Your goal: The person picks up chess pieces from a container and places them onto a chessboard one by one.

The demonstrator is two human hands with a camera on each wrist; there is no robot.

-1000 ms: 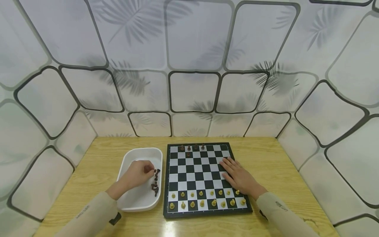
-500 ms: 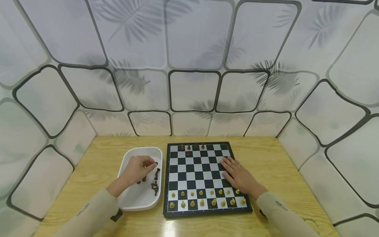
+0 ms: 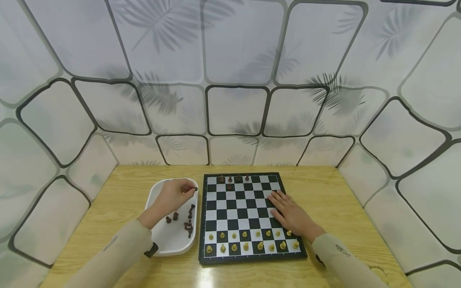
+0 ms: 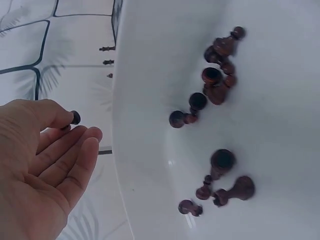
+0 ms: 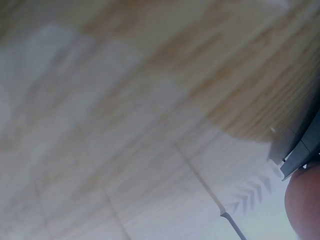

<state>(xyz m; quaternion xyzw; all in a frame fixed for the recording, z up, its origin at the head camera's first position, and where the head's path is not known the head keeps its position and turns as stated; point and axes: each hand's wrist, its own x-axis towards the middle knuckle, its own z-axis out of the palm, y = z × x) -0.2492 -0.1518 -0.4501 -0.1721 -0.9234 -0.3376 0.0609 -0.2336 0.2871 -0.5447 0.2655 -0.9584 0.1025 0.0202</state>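
Note:
My left hand [image 3: 171, 195] pinches a small dark brown chess piece [image 3: 196, 189] between thumb and forefinger, over the right rim of a white plastic tub [image 3: 166, 239]. The left wrist view shows the piece's dark round base [image 4: 75, 117] beyond the fingertips; the rest is mostly hidden by them. Several brown chess pieces [image 4: 242, 188] lie loose inside the tub. To its right lies a black-and-white chessboard [image 3: 232, 215]. My right hand [image 3: 289, 215] rests flat with fingers extended on the board's right side. In the right wrist view only a blurred bit of that hand [image 5: 305, 202] shows.
Yellow chess pieces [image 3: 246, 247] stand in two rows along the board's near side. Several brown pieces [image 3: 229, 179] stand at its far left. Everything sits on a wooden table [image 3: 320, 188], with a patterned curtain [image 3: 235, 112] behind and on both sides.
My left hand has lifted from inside the tub and moved away and right toward its rim, bringing the chess piece. Loose pieces beneath it have come into view. The right hand has stayed put.

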